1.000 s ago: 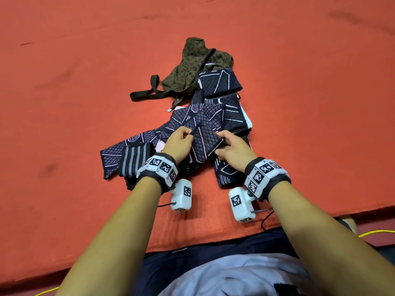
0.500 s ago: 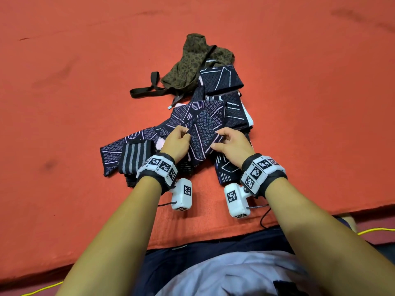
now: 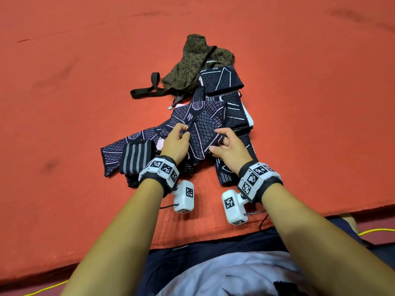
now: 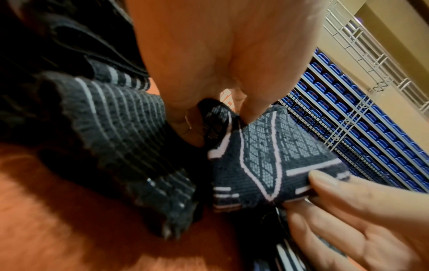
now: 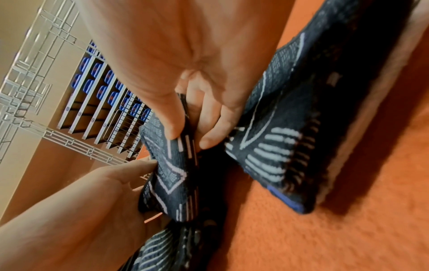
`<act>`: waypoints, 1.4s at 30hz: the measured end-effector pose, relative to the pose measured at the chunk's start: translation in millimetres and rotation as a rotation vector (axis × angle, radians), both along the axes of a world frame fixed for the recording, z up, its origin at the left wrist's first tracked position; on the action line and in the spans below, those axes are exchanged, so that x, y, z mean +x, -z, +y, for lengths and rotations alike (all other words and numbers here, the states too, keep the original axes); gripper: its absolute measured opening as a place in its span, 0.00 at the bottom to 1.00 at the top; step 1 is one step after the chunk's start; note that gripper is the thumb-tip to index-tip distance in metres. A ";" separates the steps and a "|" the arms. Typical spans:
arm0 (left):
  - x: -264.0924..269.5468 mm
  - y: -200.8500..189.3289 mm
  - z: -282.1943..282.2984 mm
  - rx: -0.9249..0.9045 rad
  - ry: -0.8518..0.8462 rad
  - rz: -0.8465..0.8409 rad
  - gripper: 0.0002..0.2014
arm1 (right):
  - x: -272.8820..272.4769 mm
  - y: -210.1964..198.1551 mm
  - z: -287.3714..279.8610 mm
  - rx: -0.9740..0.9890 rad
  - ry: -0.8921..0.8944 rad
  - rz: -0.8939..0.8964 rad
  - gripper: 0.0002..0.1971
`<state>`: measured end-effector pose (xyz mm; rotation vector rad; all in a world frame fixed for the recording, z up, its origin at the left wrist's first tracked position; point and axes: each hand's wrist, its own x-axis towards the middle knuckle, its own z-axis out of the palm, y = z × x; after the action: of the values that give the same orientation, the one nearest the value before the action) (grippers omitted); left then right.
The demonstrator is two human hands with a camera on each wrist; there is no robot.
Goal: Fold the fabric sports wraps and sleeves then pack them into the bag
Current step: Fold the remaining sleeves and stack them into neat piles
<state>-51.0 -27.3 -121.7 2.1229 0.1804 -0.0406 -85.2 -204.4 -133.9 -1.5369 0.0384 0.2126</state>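
Note:
A navy sleeve with a pale diamond pattern [image 3: 203, 133] [image 4: 267, 165] [image 5: 171, 176] is lifted at its near end between both hands. My left hand [image 3: 178, 141] [image 4: 223, 102] pinches its left edge. My right hand [image 3: 222, 142] [image 5: 185, 135] pinches its right edge between thumb and fingers. Beneath lie more navy patterned sleeves [image 3: 234, 113], one folded [image 3: 220, 81] at the far end. A grey-striped dark wrap [image 3: 135, 158] [image 4: 116, 132] lies left of my left wrist. The olive patterned bag [image 3: 195, 60] with a dark strap [image 3: 149, 90] sits beyond the pile.
Everything rests on an orange-red mat [image 3: 74, 92]; its near edge [image 3: 320, 214] runs just under my forearms. A yellow cable [image 3: 376, 231] lies on the floor at the right. The wrist views show a metal rack of blue bins [image 4: 371, 128] in the background.
Both hands have raised the near end of the diamond-patterned sleeve slightly and shifted it away from me, closing in on its edges. The other pieces have stayed put.

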 end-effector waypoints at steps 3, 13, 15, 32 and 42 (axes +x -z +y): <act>0.2 -0.8 -0.6 -0.002 0.000 0.003 0.04 | 2.7 1.4 -5.2 -0.029 0.042 -0.009 0.13; 7.3 -1.6 -2.3 0.126 0.050 -0.002 0.09 | 8.0 4.2 -18.9 -0.241 0.091 -0.043 0.07; 6.1 -7.9 -4.7 0.199 0.072 0.011 0.08 | 9.8 7.7 -22.2 -0.359 0.126 -0.050 0.09; 1.2 -11.5 -20.5 0.100 0.080 0.073 0.10 | 8.6 -9.4 -20.6 -0.254 0.313 0.000 0.07; -5.2 -17.8 -27.6 0.004 0.139 0.046 0.16 | 23.0 -4.4 -26.8 -0.215 0.264 0.064 0.10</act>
<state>-56.2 -54.9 -103.9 2.1369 0.0603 -0.1710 -62.1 -231.3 -129.5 -1.7197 0.3212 0.0478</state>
